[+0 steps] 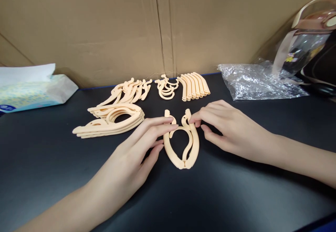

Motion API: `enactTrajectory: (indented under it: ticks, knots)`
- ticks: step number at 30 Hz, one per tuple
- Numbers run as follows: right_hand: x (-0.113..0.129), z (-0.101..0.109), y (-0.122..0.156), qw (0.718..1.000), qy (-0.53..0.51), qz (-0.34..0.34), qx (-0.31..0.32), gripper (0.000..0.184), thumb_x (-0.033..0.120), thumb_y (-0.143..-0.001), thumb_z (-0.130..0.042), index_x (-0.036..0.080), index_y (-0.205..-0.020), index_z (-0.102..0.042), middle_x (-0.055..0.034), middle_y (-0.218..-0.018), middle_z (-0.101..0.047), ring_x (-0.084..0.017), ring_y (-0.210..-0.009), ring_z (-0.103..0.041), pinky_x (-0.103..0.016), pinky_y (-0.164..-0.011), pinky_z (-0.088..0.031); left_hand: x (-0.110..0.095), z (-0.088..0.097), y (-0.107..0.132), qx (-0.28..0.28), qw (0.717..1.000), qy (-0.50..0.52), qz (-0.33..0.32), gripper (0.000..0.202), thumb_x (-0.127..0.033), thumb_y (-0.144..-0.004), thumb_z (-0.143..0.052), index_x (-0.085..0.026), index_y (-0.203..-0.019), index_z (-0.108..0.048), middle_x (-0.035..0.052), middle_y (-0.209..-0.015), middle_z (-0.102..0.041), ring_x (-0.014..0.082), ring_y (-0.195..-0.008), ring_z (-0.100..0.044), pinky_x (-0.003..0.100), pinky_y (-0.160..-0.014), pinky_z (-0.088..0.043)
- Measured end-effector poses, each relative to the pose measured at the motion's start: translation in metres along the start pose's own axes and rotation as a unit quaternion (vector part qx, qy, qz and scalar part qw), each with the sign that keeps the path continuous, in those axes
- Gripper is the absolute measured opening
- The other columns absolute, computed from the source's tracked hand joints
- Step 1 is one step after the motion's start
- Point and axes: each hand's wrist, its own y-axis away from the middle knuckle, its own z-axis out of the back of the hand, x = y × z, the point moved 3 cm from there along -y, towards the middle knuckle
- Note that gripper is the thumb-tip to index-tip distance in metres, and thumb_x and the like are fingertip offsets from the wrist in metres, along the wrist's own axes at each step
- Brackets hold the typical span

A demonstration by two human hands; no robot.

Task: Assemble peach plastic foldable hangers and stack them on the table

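Observation:
A cream plastic folding hanger (194, 144) lies flat on the black table, its two arms folded up side by side and joined at the near end. My left hand (139, 142) reaches over its left arm, with fingertips across the upper part and the thumb against the outer edge. At the upper right arm, my right hand (223, 127) touches the outer side with its fingertips, while its thumb is apart from the piece. The left fingers partly cover a curved inner piece.
To the left lie stacked folded hangers (126, 122). Behind them are loose hanger arms (131, 91), hooks (166, 91) and a row of curved arms (194, 86). A tissue pack (36, 90), clear plastic bag (257, 81) and bottle (309, 39) stand near the cardboard wall (105, 29).

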Motion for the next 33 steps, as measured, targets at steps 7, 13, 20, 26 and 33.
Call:
enactTrajectory:
  ticks: [7,13,20,26,33]
  knots:
    - [0.009,0.001,-0.003,0.998,0.016,0.034,0.049,0.029,0.023,-0.103,-0.038,0.014,-0.110,-0.064,-0.0070,-0.088,-0.063,-0.021,-0.080,-0.055,-0.037,-0.082,-0.041,0.003,0.003,-0.001,0.005,0.999,-0.042,-0.015,0.041,-0.020,-0.098,-0.052,-0.030,-0.137,-0.044,0.0039,-0.142,-0.053,0.0211,-0.133,-0.052,0.038,-0.114,-0.045]
    - [0.008,-0.001,-0.002,0.997,0.033,0.042,0.063,0.037,0.041,-0.104,-0.043,0.013,-0.112,-0.067,-0.0082,-0.092,-0.061,-0.022,-0.083,-0.055,-0.037,-0.081,-0.042,0.008,0.000,0.001,0.020,0.997,-0.079,0.015,0.040,-0.037,-0.097,-0.055,-0.028,-0.135,-0.046,0.0072,-0.145,-0.049,0.0271,-0.138,-0.045,0.049,-0.114,-0.041]
    - [0.008,0.000,-0.001,0.996,0.034,0.037,0.069,0.042,0.049,-0.101,-0.046,0.013,-0.112,-0.065,-0.0088,-0.096,-0.062,-0.024,-0.086,-0.056,-0.040,-0.084,-0.044,0.009,-0.002,0.002,0.039,0.994,-0.098,0.017,0.039,-0.050,-0.095,-0.057,-0.028,-0.128,-0.053,0.0108,-0.147,-0.046,0.0354,-0.140,-0.040,0.059,-0.111,-0.041]
    - [0.013,-0.001,0.001,0.998,0.048,0.024,0.039,0.051,0.058,-0.095,-0.053,0.012,-0.114,-0.064,-0.0096,-0.097,-0.064,-0.025,-0.090,-0.057,-0.042,-0.087,-0.043,0.009,0.000,-0.001,0.039,0.994,-0.107,0.004,0.035,-0.051,-0.095,-0.058,-0.029,-0.121,-0.055,0.0106,-0.145,-0.046,0.0355,-0.139,-0.041,0.061,-0.109,-0.042]
    - [0.019,-0.001,0.002,0.999,0.040,0.010,0.016,0.048,0.051,-0.085,-0.069,0.013,-0.113,-0.064,-0.0084,-0.099,-0.066,-0.025,-0.093,-0.059,-0.042,-0.092,-0.042,0.004,-0.002,-0.001,0.042,0.995,-0.086,0.001,0.024,-0.040,-0.093,-0.059,-0.028,-0.114,-0.055,0.0095,-0.145,-0.047,0.0336,-0.142,-0.037,0.060,-0.113,-0.038]
